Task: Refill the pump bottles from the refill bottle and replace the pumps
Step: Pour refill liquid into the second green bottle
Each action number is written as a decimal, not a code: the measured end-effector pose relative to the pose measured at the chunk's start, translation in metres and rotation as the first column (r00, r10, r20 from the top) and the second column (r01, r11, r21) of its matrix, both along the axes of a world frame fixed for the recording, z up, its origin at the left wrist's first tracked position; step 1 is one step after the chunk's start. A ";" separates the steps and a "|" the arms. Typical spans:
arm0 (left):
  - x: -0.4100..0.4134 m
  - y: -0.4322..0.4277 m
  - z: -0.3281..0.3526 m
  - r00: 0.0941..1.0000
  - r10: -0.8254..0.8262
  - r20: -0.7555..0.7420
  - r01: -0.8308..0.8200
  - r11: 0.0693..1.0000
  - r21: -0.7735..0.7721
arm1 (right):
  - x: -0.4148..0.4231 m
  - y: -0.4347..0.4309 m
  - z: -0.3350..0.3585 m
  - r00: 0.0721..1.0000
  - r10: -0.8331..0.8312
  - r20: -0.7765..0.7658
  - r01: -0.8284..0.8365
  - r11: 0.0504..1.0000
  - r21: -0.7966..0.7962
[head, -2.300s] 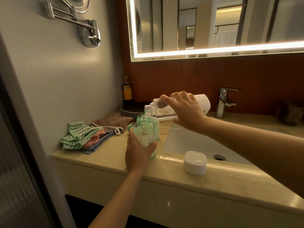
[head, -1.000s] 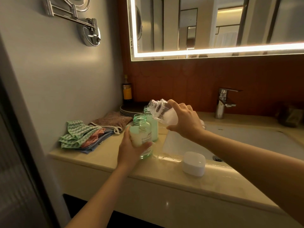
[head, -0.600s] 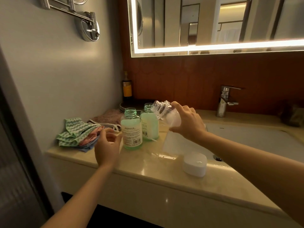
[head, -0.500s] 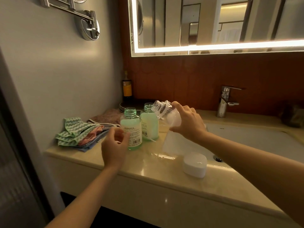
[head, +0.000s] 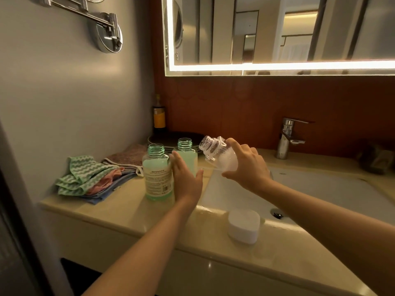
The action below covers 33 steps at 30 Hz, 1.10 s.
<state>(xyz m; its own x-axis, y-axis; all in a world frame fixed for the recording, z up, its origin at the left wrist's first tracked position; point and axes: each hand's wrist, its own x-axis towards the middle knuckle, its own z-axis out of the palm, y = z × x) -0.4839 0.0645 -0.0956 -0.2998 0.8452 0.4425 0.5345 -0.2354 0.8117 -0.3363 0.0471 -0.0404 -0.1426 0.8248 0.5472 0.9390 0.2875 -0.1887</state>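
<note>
Two green pump bottles stand uncapped on the counter. The nearer bottle (head: 157,176) shows a printed label, and the farther bottle (head: 186,155) stands just behind and to its right. My left hand (head: 186,178) hovers with straight fingers between them, in front of the farther bottle, holding nothing. My right hand (head: 245,165) grips the clear refill bottle (head: 218,154), tilted with its open mouth up and to the left, white liquid in its lower part. No pump heads show.
A white cap (head: 243,225) lies on the counter's front edge (head: 128,212) by the sink basin (head: 320,193). Folded cloths (head: 92,176) lie at the left, stacked plates (head: 168,138) and a dark bottle (head: 159,118) at the back, a tap (head: 285,138) at the right.
My left hand set the nearer green bottle down, let go and moved right toward the farther bottle. My right hand tipped the refill bottle back from pouring, mouth upward.
</note>
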 end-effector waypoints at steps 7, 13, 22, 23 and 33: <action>0.006 0.026 0.006 0.977 0.187 0.105 -0.177 0.979 -0.097 | 0.011 0.004 0.000 1.000 0.014 0.017 -0.014 1.000 -0.005; 0.003 0.023 -0.005 0.979 0.203 0.001 -0.203 0.978 -0.045 | 0.018 0.003 0.002 0.999 0.009 0.030 -0.009 1.000 -0.004; -0.003 -0.018 -0.021 0.986 0.144 -0.086 -0.134 0.984 0.114 | 0.021 -0.004 0.016 0.983 -0.005 0.186 -0.015 0.994 0.106; -0.003 -0.021 -0.021 0.986 0.141 -0.088 -0.130 0.984 0.120 | 0.020 -0.005 0.017 0.982 -0.003 0.189 -0.019 0.994 0.110; -0.005 -0.039 -0.017 0.982 0.169 -0.080 -0.156 0.976 0.150 | 0.010 -0.010 0.026 0.979 0.015 0.202 -0.043 0.990 0.134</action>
